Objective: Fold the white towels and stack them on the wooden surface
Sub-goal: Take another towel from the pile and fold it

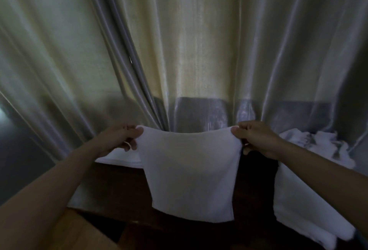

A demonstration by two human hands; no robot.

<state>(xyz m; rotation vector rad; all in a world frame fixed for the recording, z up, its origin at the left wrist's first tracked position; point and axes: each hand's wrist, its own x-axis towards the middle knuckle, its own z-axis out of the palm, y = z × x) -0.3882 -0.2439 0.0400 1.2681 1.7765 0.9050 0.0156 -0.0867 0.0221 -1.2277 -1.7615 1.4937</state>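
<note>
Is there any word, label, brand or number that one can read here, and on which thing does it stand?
None. The held white towel, the towels on the right, the curtain and the wooden surface show no readable text or label.

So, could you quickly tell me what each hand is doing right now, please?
Left hand: closed, pinching the white towel's upper left corner.
Right hand: closed, pinching the same towel's upper right corner.

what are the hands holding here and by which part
A white towel, hanging in the air: the left hand pinches its top left corner, the right hand its top right corner.
</note>
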